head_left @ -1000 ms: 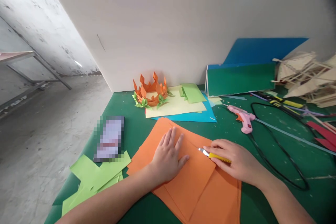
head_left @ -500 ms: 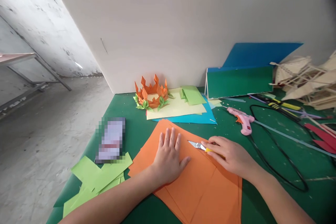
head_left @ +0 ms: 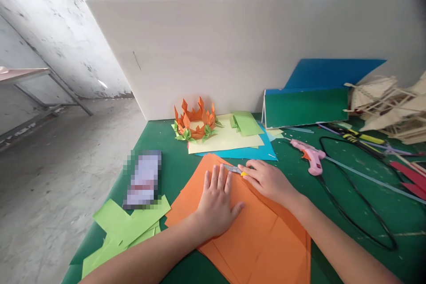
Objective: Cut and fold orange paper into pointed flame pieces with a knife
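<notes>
Several sheets of orange paper (head_left: 266, 230) lie stacked on the green tabletop in front of me. My left hand (head_left: 218, 204) rests flat on the top sheet with its fingers spread. In my right hand (head_left: 266, 182) is a yellow-handled craft knife (head_left: 234, 169), its blade pointing left near the far edge of the stack, close to my left fingertips. Most of the knife's handle is hidden by the right fingers. Beyond the stack stands an orange paper crown (head_left: 195, 120) with green paper leaves, partly over pale yellow paper (head_left: 226, 142).
Green paper pieces (head_left: 133, 226) and a blurred-out phone-like object (head_left: 143, 179) lie at left. A pink glue gun (head_left: 311, 155) with a black cord lies at right, near a green board (head_left: 306, 108) and a wooden model (head_left: 392, 104). A white panel (head_left: 199, 53) stands behind.
My right hand has slid the craft knife left and away from me, toward my left fingertips. The left hand stays flat on the orange paper. The view has shifted slightly.
</notes>
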Demonstrator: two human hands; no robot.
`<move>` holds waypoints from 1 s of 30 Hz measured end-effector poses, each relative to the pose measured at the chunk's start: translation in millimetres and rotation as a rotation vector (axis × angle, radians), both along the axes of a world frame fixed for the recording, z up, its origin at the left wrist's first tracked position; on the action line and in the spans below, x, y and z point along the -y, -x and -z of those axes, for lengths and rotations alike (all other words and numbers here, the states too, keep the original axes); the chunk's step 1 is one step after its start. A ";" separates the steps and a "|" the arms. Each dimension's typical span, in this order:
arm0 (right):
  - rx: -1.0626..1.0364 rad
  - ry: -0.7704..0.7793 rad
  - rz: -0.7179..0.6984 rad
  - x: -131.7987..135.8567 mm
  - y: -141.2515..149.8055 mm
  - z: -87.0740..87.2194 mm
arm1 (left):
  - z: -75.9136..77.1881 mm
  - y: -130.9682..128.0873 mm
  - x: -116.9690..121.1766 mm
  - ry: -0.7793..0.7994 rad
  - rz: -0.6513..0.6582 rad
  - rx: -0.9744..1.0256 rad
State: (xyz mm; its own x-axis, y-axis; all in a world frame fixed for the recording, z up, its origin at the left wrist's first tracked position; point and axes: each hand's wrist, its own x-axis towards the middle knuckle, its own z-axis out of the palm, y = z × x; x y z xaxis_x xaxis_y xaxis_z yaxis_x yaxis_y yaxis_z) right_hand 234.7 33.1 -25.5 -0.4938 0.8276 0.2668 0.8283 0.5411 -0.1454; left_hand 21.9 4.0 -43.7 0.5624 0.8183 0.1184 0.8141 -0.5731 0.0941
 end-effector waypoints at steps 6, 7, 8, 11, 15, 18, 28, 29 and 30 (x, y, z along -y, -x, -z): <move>0.019 -0.061 0.044 -6.7 10.1 4.3 | -5.1 1.9 -0.7 0.052 0.058 0.026; 0.015 -0.073 0.047 -6.3 9.4 4.8 | -6.2 2.3 -0.7 0.058 0.068 0.034; 0.008 -0.085 0.048 -5.8 7.9 5.0 | -7.3 2.7 -0.6 0.063 0.077 0.042; -0.024 -0.138 0.087 -3.5 -2.6 4.0 | -10.1 3.6 -0.3 0.076 0.103 0.059; -0.030 -0.190 0.224 0.4 -23.5 2.8 | -12.8 3.8 -0.7 0.078 0.134 0.070; -0.005 -0.208 0.284 4.2 -36.3 5.8 | -15.1 3.6 -1.6 0.065 0.133 0.084; 0.025 -0.193 0.274 9.7 -36.4 4.4 | -17.4 6.6 -4.3 0.092 0.156 0.146; 0.005 -0.198 0.247 10.7 -32.7 2.4 | -17.1 7.0 -4.6 0.087 0.171 0.151; -0.024 -0.191 0.211 12.0 -28.5 1.0 | -17.0 7.2 -4.8 0.080 0.185 0.154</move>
State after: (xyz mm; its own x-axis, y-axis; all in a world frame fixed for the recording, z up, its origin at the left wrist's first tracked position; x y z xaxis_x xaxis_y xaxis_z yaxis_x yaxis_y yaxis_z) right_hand 263.2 21.1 -26.5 -0.3074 0.8451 0.4374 0.9232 0.3763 -0.0782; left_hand 14.7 8.8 -26.6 0.6840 0.7132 0.1532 0.6684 -0.6969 0.2600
